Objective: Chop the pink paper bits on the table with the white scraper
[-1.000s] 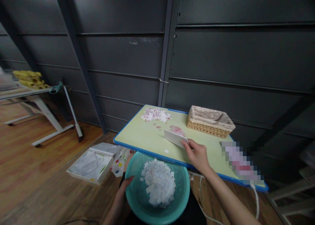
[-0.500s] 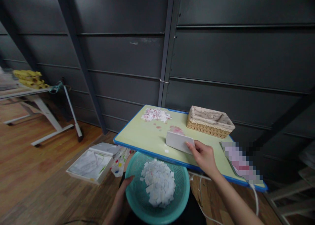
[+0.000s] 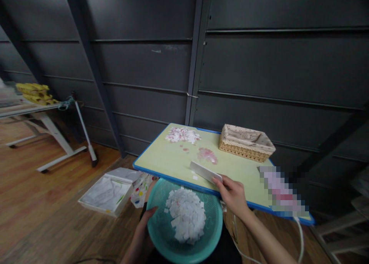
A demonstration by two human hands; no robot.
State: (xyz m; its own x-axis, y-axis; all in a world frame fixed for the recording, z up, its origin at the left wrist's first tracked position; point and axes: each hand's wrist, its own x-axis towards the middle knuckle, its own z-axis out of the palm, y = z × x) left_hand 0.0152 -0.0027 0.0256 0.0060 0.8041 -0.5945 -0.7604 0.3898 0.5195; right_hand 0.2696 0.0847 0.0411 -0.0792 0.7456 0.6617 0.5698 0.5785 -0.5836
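Note:
My right hand [image 3: 232, 194] grips a flat white scraper card [image 3: 205, 172] by its right end, low over the yellow-green tabletop [image 3: 173, 160] close to its near blue edge. A small white paper bit [image 3: 195, 177] lies just left of the card. My left hand [image 3: 145, 221] holds the left rim of a teal bowl [image 3: 213, 233] below the table edge; the bowl holds a heap of white paper pieces [image 3: 186, 214]. Two piles of pink and white paper bits [image 3: 182, 134] [image 3: 206, 155] lie farther back on the table.
A wicker basket [image 3: 245, 142] stands at the table's back right, a blurred flat item [image 3: 281, 192] at the right. On the wooden floor lies an open white box [image 3: 108, 192]. A white-legged table [image 3: 43, 114] stands at far left. Dark wall panels close the back.
My right hand has drawn the white card toward me, from beside the nearer pink pile to the table's near edge, and tilted it flatter. The bowl and my left hand stay put.

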